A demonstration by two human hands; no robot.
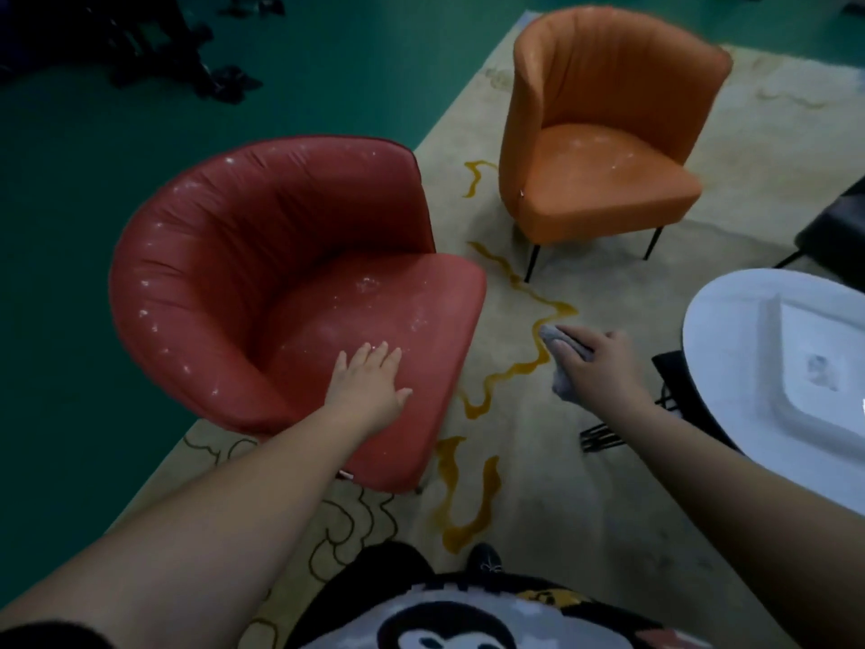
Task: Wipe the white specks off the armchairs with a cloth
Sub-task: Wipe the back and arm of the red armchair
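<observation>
On a beige patterned rug (538, 461), the left hand (370, 381) lay flat and open, holding nothing, on the speck-dusted seat of a red leather tub armchair (243, 283). Right of that chair, the right hand (599, 363) gripped a crumpled grey cloth (559, 356) above the rug. An orange leather armchair (604, 128), also speckled white, stood beyond.

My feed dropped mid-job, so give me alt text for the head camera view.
The left hand lies flat on the seat of a red armchair dotted with white specks, while the right hand holds a grey cloth above the rug. An orange armchair, also speckled, stands beyond.
</observation>
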